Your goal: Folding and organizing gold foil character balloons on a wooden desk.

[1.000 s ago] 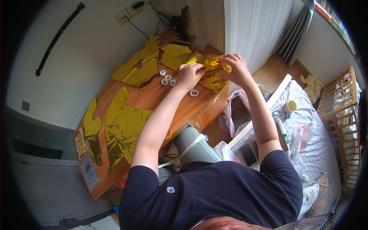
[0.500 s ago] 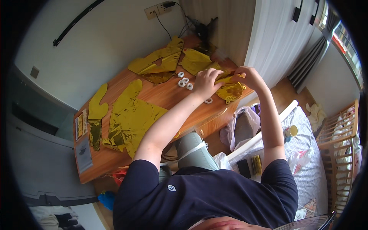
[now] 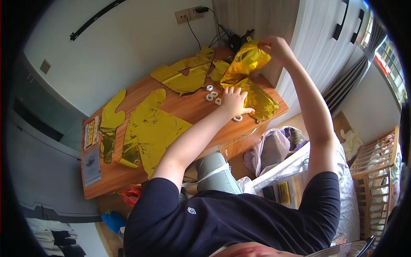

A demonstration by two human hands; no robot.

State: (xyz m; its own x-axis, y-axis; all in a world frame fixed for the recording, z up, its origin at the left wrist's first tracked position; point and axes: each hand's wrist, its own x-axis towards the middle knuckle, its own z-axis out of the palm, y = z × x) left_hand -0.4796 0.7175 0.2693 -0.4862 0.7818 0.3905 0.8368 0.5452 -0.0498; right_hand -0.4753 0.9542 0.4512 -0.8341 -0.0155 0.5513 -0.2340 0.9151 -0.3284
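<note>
At the far right end of the wooden desk point(image 3: 195, 109), my right hand point(image 3: 277, 49) pinches the upper edge of a flat gold foil balloon point(image 3: 248, 62) and holds that part raised. Its lower part, rounded and with small tabs, lies on the desk. My left hand point(image 3: 233, 103) rests with fingers spread at the balloon's left edge, near the desk front. Several small white ribbon rolls point(image 3: 209, 97) sit just left of this hand, and another white roll point(image 3: 238, 118) is under its thumb side.
More flat gold foil balloons lie on the desk: a large one point(image 3: 150, 128), a narrow one point(image 3: 112, 122) and one at the back point(image 3: 182, 75). Cards point(image 3: 91, 132) lie at the left end. Cables hang from a wall socket point(image 3: 182, 16). Bags point(image 3: 267, 147) and a wooden crib point(image 3: 372, 171) stand right.
My right hand has moved up and away, lifting and unfolding part of the gold foil balloon. My left hand has come down slightly nearer, its fingers now spread on the foil's edge.
</note>
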